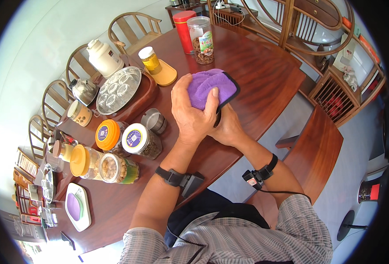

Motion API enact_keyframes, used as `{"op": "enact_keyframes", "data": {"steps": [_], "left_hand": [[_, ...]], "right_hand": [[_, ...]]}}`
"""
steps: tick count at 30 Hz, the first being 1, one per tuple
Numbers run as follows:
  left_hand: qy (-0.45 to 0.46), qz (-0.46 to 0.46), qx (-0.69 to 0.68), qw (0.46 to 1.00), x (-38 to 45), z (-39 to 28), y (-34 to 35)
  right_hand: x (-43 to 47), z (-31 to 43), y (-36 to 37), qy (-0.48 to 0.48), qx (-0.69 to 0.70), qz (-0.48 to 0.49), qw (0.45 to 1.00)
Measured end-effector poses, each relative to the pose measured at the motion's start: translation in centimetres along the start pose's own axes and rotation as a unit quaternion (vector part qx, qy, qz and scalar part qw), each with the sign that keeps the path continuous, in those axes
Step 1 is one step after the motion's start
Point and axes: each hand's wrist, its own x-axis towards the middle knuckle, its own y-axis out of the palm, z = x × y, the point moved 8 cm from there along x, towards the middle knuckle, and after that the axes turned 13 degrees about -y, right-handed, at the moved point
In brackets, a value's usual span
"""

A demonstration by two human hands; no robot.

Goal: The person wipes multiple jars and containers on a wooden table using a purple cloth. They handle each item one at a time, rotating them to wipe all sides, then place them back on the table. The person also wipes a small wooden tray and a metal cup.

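My left hand (193,114) is closed around a purple microfiber cloth (211,86) with a black edge, its thumb on top. Just below and to the right, my right hand (227,127) holds a dark object (218,118), mostly hidden between the palms and under the cloth. Both hands are above the polished red-brown wooden table (247,79). Left of them stand a metal ashtray (154,120) and a white-lidded jar (141,141) of dark dried contents. Beyond the cloth, a clear plastic jar of nuts (202,41) stands beside a red canister (183,31).
At left are a round metal tray of glasses (119,90), a cream thermos jug (104,58), a kettle (84,91), an orange-lidded jar (108,134), a jar of nuts (113,168) and a white tray (78,206). A wooden bench (313,155) stands right of the table.
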Motion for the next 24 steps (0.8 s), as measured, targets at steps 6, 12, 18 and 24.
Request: {"op": "enact_keyframes", "data": {"steps": [6,12,18,24], "left_hand": [[-0.116,0.143,-0.137,0.973,-0.5,4.9,0.9],[-0.17,0.262,-0.246,0.918,-4.1,8.2,2.0],[-0.239,0.311,-0.216,0.894,-6.7,7.9,-0.3],[-0.233,0.319,-0.206,0.895,-6.2,3.7,-2.7]], "right_hand": [[-0.3,-0.3,0.1,0.018,0.039,0.004,0.999],[-0.8,-0.7,-0.2,0.004,0.235,0.014,0.972],[-2.4,1.4,1.4,0.041,0.537,-0.016,0.842],[-2.5,3.3,1.1,0.016,0.588,-0.161,0.793]]}}
